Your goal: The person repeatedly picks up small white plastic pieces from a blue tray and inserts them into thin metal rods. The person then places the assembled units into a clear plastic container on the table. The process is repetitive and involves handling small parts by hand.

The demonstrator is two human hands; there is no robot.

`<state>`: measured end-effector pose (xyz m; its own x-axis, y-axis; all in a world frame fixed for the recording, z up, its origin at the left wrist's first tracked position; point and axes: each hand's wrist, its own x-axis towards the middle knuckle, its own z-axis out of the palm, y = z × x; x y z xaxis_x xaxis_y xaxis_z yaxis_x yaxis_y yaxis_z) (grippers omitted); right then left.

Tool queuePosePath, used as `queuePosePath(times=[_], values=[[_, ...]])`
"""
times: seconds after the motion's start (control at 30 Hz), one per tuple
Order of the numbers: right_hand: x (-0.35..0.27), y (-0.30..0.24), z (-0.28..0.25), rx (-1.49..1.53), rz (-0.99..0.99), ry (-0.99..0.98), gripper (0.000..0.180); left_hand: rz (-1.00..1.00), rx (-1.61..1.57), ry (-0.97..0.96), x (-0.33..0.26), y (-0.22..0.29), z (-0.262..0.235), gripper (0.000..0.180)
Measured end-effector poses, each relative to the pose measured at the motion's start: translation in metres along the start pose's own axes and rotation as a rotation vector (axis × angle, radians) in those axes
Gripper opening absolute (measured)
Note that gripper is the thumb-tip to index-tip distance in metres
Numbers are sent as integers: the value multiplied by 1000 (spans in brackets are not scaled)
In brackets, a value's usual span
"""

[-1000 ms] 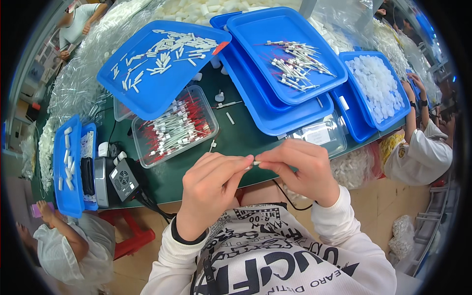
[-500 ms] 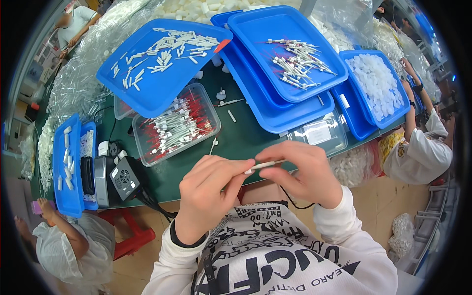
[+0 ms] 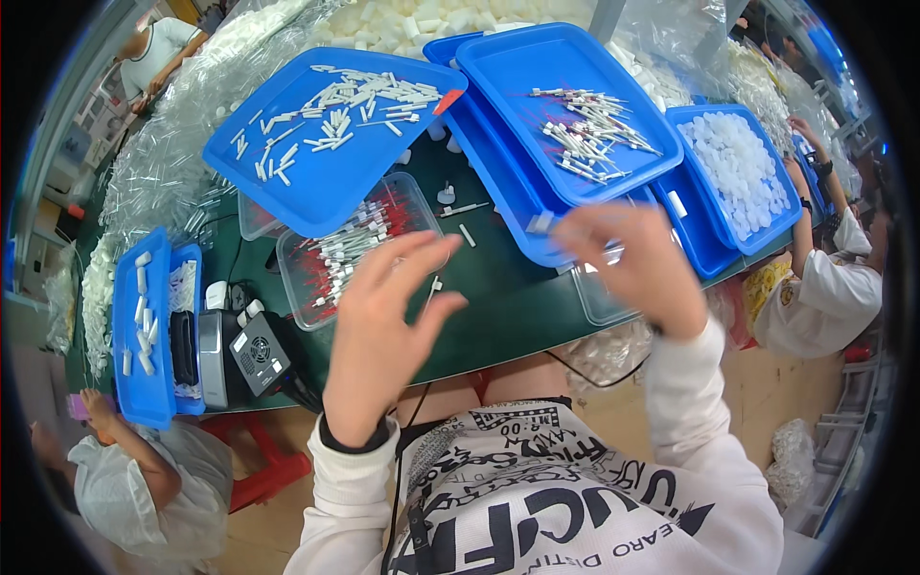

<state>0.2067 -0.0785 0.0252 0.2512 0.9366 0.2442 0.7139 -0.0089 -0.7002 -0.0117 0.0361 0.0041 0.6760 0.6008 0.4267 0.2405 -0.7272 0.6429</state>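
My left hand (image 3: 381,331) is raised over the near table edge, thumb and fingers apart, with nothing between them. Just past its thumb lies a small thin white piece (image 3: 436,286) on the green table. My right hand (image 3: 628,264) is smeared by motion in front of the stacked blue trays; whether its fingers hold anything is unclear. A whitish blur shows by its fingertips. Beyond my left hand stands a clear tub (image 3: 305,309) of white-capped pieces with red ends. The upper blue tray (image 3: 508,72) carries a heap of similar pieces.
Short white tubes lie on a tilted blue tray (image 3: 230,182) overlapping the tub. Translucent caps fill another blue tray (image 3: 788,206) at right. A grey device with a fan grille (image 3: 257,353) stands at left, near blue trays of white cylinders. Other people sit at both sides.
My hands have parted; the slim white piece held between them is no longer visible there. My left hand has opened and risen slightly. My right hand has moved forward and right, toward the trays.
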Motion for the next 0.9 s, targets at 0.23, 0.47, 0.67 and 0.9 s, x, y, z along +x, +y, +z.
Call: queuePosePath(times=[0.23, 0.47, 0.67, 0.9], values=[[62, 87, -46, -630, 60, 141, 26, -143, 427, 54, -1, -54, -7, 17], [128, 25, 3, -510, -276, 152, 27, -150, 438, 29, -4, -64, -5, 11], [196, -13, 95, -602, -68, -86, 22, -87, 443, 102, -2, -54, -7, 9], [201, -8, 126, -590, -52, 65, 17, -66, 209, 350, -11, -44, -13, 5]])
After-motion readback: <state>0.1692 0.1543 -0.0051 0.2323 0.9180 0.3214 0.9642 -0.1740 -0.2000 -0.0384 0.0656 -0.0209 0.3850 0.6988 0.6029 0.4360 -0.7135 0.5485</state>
